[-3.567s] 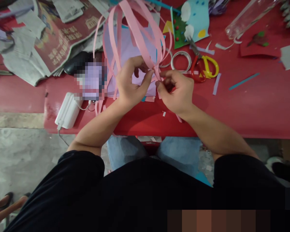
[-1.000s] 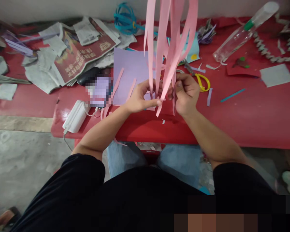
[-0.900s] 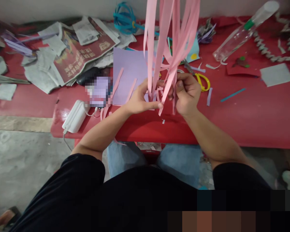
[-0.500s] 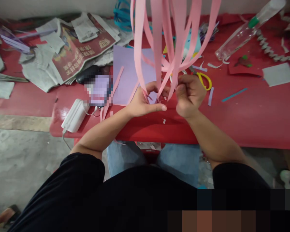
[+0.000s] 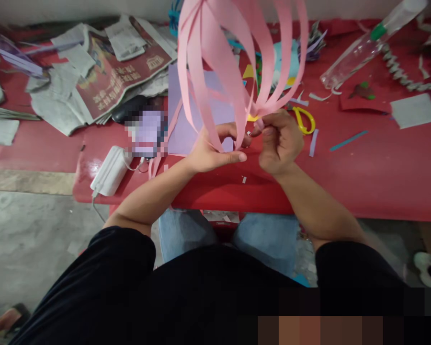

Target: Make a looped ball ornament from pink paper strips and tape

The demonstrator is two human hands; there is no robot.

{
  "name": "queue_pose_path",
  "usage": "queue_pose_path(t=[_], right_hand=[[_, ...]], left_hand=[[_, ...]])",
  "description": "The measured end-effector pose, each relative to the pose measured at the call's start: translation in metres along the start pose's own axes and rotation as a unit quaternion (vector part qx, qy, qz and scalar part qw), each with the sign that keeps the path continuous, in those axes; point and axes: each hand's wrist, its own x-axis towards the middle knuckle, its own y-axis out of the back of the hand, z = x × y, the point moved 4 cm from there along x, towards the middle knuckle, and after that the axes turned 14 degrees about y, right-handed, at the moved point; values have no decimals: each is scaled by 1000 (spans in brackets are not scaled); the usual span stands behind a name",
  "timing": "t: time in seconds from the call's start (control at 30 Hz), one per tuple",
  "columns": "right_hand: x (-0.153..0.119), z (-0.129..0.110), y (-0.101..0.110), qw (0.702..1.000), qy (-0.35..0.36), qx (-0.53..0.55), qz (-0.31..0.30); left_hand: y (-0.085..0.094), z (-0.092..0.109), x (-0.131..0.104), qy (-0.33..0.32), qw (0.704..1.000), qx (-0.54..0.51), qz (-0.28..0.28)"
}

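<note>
Newspaper back left, white power bank in front, clear bottle back right

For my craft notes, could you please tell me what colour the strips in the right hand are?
The strips are pink, seen best in the head view.

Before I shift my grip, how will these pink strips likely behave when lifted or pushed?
The pink strips look thin and bowed, so they'd likely flex if pushed. Their flat, narrow shape suggests little weight. Those near the left hand aren't gathered like those at the right hand, so they may splay.
</note>
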Motion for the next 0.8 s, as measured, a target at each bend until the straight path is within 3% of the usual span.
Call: queue_pose_path(t=[0.23,0.3,0.5,0.63,0.8], right_hand=[[5,-3,-8,985,-107,136,25],[7,-2,-11,977,-125,168,41],[6,5,-16,956,-207,206,35],[5,8,-19,929,-273,250,21],[0,17,-25,872,-361,328,25]], left_hand=[[-2,11,-2,81,993,-83,-34],[1,13,-1,91,992,-88,-10],[13,5,-2,150,968,-130,156],[11,5,-1,144,972,-117,142],[13,0,4,144,976,-73,149]])
